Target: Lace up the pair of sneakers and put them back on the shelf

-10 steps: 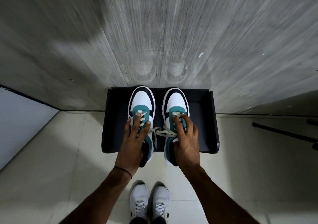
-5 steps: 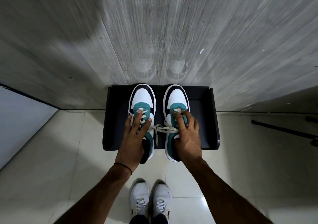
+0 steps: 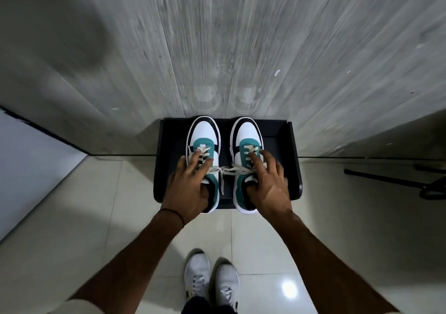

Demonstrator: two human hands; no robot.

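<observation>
Bottom centre of the frame you've got the person's own grey shoes standing on pale floor tiles, with a bright light spot on a tile to the lower right. Both bare forearms come up from the bottom corners toward the middle.

Left hand has a thin black band at the wrist and sits on top of the left sneaker, fingers spread apart and lying flat over the laces, thumb down by the shoe opening. Not really gripping, more pressing. Right hand does the same on the right sneaker: fingers splayed over the lace area, palm over the heel opening.

The sneakers are white, teal and black, side by side with toes pointing up-frame, sitting on a black shelf in the centre; their heels hang a bit over its near edge. Cream lace ends trail across the gap between the two shoes.

Behind the shelf is a grey wood-grain wall. A dark rod lies on the floor at the right edge.
</observation>
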